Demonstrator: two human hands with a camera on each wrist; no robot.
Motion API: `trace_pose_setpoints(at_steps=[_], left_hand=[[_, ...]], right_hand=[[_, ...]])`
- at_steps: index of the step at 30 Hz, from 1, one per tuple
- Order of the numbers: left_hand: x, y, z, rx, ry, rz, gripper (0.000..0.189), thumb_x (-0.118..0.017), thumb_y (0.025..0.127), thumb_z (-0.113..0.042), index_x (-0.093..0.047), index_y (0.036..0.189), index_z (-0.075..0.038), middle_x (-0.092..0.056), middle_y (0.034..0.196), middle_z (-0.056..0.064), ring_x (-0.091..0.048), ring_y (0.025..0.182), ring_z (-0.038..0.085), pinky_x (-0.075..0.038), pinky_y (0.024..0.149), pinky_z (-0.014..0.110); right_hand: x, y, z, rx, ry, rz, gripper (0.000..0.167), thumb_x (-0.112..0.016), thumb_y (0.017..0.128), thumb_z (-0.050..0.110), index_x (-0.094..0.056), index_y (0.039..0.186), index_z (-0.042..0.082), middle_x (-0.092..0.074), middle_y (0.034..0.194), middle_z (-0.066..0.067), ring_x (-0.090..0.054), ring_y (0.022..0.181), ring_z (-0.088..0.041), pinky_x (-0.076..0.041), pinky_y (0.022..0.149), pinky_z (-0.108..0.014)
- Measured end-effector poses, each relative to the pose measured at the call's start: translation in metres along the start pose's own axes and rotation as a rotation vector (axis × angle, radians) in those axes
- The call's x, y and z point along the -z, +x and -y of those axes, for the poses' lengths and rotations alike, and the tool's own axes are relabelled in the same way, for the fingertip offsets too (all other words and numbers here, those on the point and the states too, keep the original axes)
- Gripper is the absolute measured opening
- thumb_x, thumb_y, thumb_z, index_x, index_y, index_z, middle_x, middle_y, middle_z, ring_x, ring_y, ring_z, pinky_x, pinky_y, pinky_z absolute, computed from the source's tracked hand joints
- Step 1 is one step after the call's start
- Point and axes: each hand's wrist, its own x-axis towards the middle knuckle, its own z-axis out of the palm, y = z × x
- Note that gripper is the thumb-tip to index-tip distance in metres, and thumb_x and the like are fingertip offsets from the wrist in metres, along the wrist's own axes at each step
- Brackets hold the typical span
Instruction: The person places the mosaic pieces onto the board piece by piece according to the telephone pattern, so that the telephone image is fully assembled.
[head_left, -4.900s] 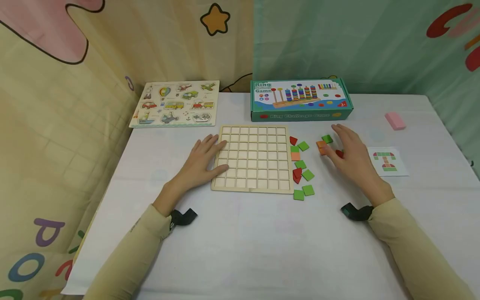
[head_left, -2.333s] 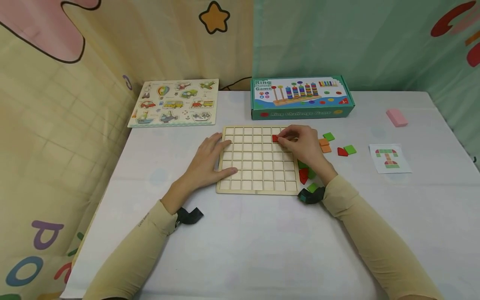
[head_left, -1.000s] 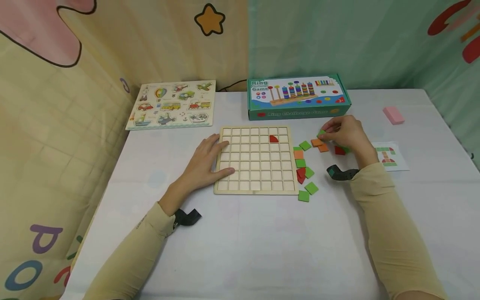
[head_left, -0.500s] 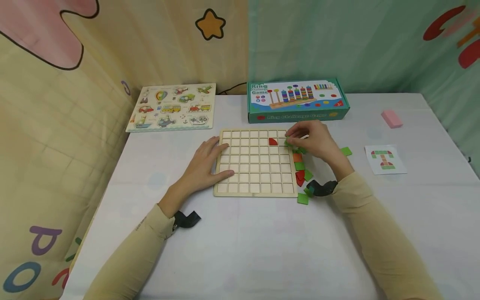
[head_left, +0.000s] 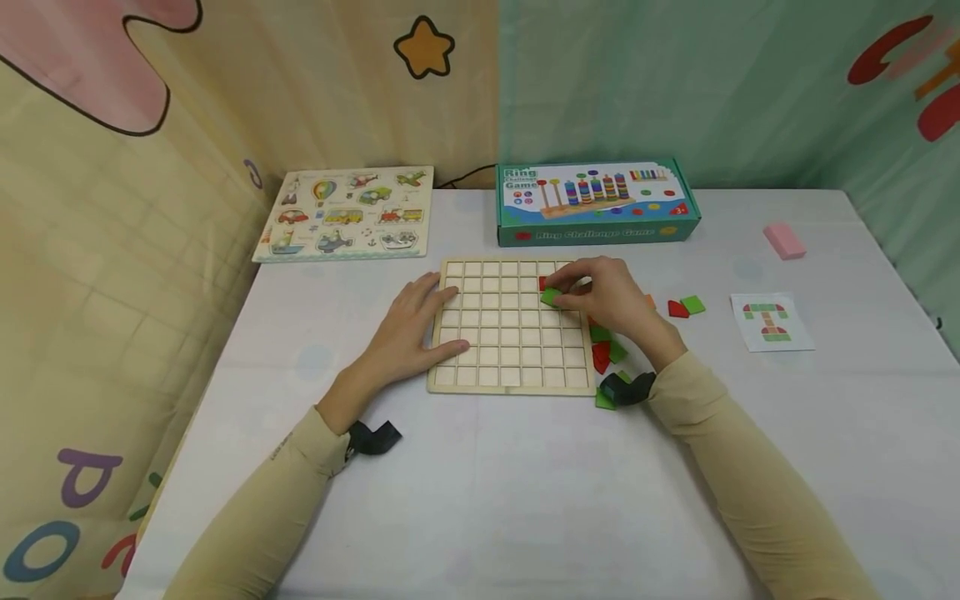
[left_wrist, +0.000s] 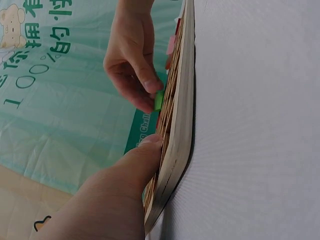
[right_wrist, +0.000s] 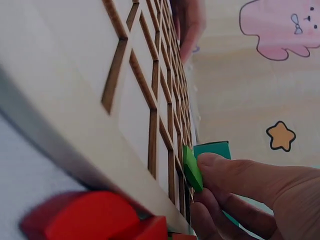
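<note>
Pinching green tile (head_left: 551,297) between thumb and fingertips, right hand (head_left: 607,292) has brought it inward from right edge of grid board (head_left: 510,390); tile tilted beside red piece (head_left: 543,283), likely second piece arriving, not yet seated. Left hand (head_left: 408,325) spread over left edge, gripping nothing. Red piece: second-row cell. Box (head_left: 600,235): closed, contents hidden.
</note>
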Motion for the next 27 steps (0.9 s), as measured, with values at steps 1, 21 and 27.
trace_pose_setpoints(at_steps=[1, 21, 27], left_hand=[[0.000, 0.000, 0.000, -0.003, 0.001, -0.002, 0.084, -0.077, 0.090, -0.050, -0.046, 0.156, -0.008, -0.030, 0.168, 0.023, -0.024, 0.159, 0.039, -0.012, 0.133, 0.056], [0.000, -0.001, -0.001, -0.001, -0.001, 0.001, 0.085, -0.077, 0.090, -0.050, -0.046, 0.157, -0.007, -0.030, 0.169, 0.024, -0.024, 0.159, 0.039, -0.011, 0.133, 0.056], [0.000, 0.000, 0.000, 0.009, 0.000, 0.012, 0.085, -0.077, 0.091, -0.050, -0.045, 0.157, -0.009, -0.028, 0.170, 0.022, -0.023, 0.160, 0.039, -0.010, 0.134, 0.055]], right_hand=[[-0.001, 0.000, 0.000, 0.011, -0.012, 0.002, 0.022, -0.082, 0.093, 0.010, -0.081, 0.115, 0.008, -0.076, 0.106, -0.010, -0.070, 0.100, -0.026, -0.062, 0.094, -0.046], [0.013, -0.001, -0.002, 0.007, 0.089, 0.038, 0.022, -0.081, 0.094, 0.014, -0.080, 0.116, 0.011, -0.077, 0.117, -0.008, -0.072, 0.110, -0.027, -0.061, 0.099, -0.049], [0.037, -0.004, -0.013, -0.031, 0.028, 0.051, 0.026, -0.081, 0.094, 0.014, -0.078, 0.119, 0.006, -0.076, 0.114, -0.012, -0.068, 0.107, -0.026, -0.060, 0.100, -0.051]])
